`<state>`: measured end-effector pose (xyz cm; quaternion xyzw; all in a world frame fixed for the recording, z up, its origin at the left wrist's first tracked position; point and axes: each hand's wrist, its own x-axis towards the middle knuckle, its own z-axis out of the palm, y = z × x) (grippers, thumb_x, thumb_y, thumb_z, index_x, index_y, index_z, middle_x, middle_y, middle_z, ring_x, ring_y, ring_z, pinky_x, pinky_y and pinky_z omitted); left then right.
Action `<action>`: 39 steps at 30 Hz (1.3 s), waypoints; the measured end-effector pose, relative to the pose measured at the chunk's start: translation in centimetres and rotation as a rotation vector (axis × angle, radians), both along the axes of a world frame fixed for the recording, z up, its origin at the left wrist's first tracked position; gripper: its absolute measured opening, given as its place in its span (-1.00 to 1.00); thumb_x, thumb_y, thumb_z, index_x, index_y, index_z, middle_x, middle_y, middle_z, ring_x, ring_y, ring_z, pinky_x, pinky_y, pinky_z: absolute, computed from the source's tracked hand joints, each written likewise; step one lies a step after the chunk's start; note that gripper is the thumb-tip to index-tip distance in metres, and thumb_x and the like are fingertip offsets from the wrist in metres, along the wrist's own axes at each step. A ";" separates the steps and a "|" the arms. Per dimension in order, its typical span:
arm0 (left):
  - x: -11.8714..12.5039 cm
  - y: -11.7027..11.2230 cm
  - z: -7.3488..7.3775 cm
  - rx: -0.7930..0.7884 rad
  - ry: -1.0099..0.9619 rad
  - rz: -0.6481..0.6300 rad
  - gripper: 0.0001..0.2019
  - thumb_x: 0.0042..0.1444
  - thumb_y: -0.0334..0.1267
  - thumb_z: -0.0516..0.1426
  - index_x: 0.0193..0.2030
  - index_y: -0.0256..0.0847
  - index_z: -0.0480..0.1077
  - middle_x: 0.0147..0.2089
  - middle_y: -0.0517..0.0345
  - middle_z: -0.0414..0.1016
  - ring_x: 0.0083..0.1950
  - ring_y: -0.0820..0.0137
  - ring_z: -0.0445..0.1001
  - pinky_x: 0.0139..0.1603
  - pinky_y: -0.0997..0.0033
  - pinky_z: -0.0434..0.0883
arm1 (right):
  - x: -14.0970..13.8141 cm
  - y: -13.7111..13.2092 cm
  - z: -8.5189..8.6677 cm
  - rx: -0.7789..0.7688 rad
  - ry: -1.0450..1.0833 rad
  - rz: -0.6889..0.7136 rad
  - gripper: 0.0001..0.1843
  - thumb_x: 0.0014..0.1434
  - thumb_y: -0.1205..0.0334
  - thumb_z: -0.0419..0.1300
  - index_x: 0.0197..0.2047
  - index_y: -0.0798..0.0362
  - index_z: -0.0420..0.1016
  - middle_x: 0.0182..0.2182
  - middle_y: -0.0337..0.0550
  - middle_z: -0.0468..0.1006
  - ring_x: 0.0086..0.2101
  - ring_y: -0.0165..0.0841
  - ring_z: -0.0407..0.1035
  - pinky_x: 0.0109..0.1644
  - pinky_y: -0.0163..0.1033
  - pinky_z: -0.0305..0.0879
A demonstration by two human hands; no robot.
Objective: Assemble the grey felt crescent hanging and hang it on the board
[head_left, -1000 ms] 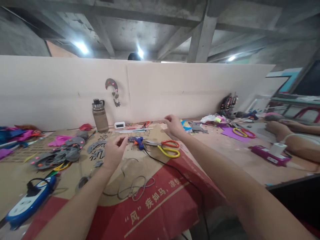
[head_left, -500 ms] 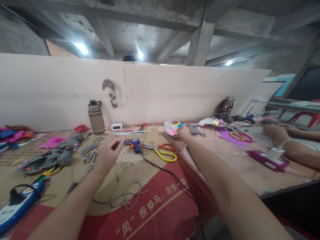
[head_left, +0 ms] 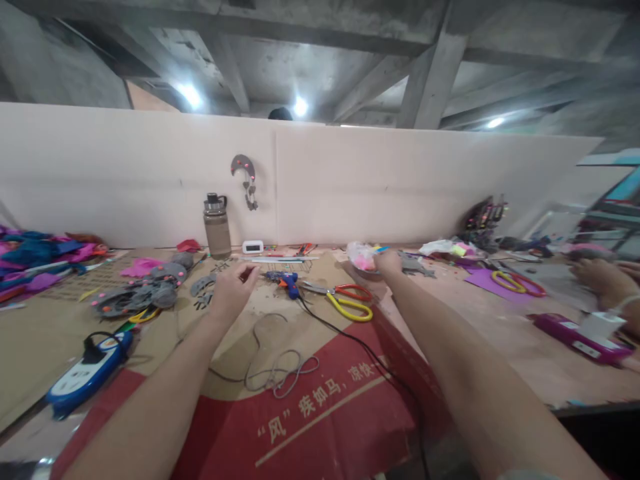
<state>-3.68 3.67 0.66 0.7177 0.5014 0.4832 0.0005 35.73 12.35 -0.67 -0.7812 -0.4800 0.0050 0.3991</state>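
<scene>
So there's a thin see-through plastic container [head_left: 361,252] with bright pink stuff [head_left: 365,264] inside, far side of the counter [head_left: 480,323], a bit right. Left and nearer, a blue plastic glue gun [head_left: 289,281] with orange trigger lies flat, nozzle pointing left, black cord [head_left: 345,331] trailing nearer.

the black-lidded water bottle [head_left: 217,233] stands upright. a white digital clock [head_left: 253,247] sits just right of the bottle; a white partition panel [head_left: 330,180] stands behind it. nearer than the bottle: at left, a blue-and-white power strip [head_left: 90,375] with black plug [head_left: 93,351] inserted; well right, a purple power strip [head_left: 560,333].
</scene>
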 end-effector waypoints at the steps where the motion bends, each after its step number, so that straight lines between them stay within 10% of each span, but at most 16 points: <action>1: -0.1 0.0 0.1 -0.008 -0.012 0.011 -0.73 0.15 -0.08 0.05 -0.30 -0.16 0.50 -0.38 0.13 0.54 -0.37 0.37 0.45 -0.32 0.42 0.29 | -0.1 0.0 0.4 -0.001 0.047 -0.010 -0.79 0.01 0.40 0.11 -0.34 0.29 0.56 -0.43 0.21 0.56 -0.39 -0.22 0.44 -0.37 -0.23 0.24; 6: 0.6 -0.6 1.0 -0.009 -0.225 0.013 -0.78 0.10 -0.13 0.10 -0.26 -0.18 0.50 -0.38 0.15 0.52 -0.40 0.41 0.42 -0.37 0.45 0.30 | -3.4 -1.3 3.6 0.081 0.213 0.066 -0.68 0.11 0.26 0.08 -0.16 0.27 0.52 -0.38 0.01 0.55 -0.50 -0.42 0.35 -0.47 -0.34 0.19; 11: 2.5 -1.8 1.4 -0.280 -0.578 -0.325 -0.77 0.06 -0.08 0.16 -0.30 -0.22 0.45 -0.43 0.16 0.47 -0.55 0.51 0.32 -0.58 0.51 0.22 | -12.2 -6.5 5.5 0.227 0.283 0.533 -0.82 0.01 0.18 0.20 -0.42 0.14 0.53 -0.56 -0.26 0.44 -0.55 -0.50 0.25 -0.46 -0.37 0.14; 20: 4.0 -1.9 0.9 -0.621 -0.697 -0.519 -0.64 -0.04 0.05 0.21 -0.38 -0.26 0.36 -0.40 0.11 0.47 -0.46 0.50 0.42 -0.51 0.53 0.33 | -21.6 -11.3 1.0 0.343 0.071 0.813 -0.85 0.10 0.29 0.16 -0.48 0.09 0.47 -0.51 -0.21 0.47 -0.45 -0.43 0.29 -0.34 -0.31 0.18; 26: 2.7 -0.5 0.0 -0.544 -0.737 -0.341 -0.83 -0.10 -0.20 0.17 -0.46 -0.27 0.34 -0.52 0.18 0.41 -0.53 0.50 0.40 -0.56 0.55 0.30 | -19.2 -11.4 0.6 0.270 -0.188 1.032 -0.74 0.14 0.30 0.15 -0.07 0.09 0.46 -0.26 -0.13 0.50 -0.28 -0.39 0.34 -0.15 -0.27 0.25; 29: 1.6 0.1 0.3 -0.447 -0.822 -0.274 -0.86 -0.13 -0.23 0.16 -0.48 -0.27 0.35 -0.51 0.20 0.41 -0.54 0.52 0.39 -0.58 0.57 0.25 | -14.5 -11.1 0.2 0.213 -0.378 0.844 -0.69 0.21 0.27 0.08 0.02 0.11 0.40 -0.09 0.00 0.46 -0.09 -0.29 0.32 0.02 -0.19 0.22; 33: 0.7 0.6 0.7 -0.396 -0.885 -0.241 -0.83 -0.13 -0.19 0.20 -0.48 -0.28 0.38 -0.51 0.20 0.42 -0.55 0.54 0.36 -0.59 0.58 0.19 | -8.2 -10.3 -2.2 -0.267 -0.636 0.513 -0.56 0.20 0.14 0.09 0.08 0.23 0.38 0.04 0.25 0.36 0.03 -0.07 0.26 0.08 -0.08 0.16; 39: 0.3 0.9 0.7 -0.338 -0.819 -0.162 -0.80 -0.10 -0.15 0.23 -0.49 -0.27 0.43 -0.49 0.16 0.46 -0.50 0.52 0.37 -0.53 0.56 0.15 | -6.1 -9.3 -4.6 -0.388 -0.761 0.460 -0.54 0.23 0.02 0.05 0.07 0.14 0.39 -0.01 0.21 0.38 0.00 -0.05 0.29 0.05 -0.07 0.15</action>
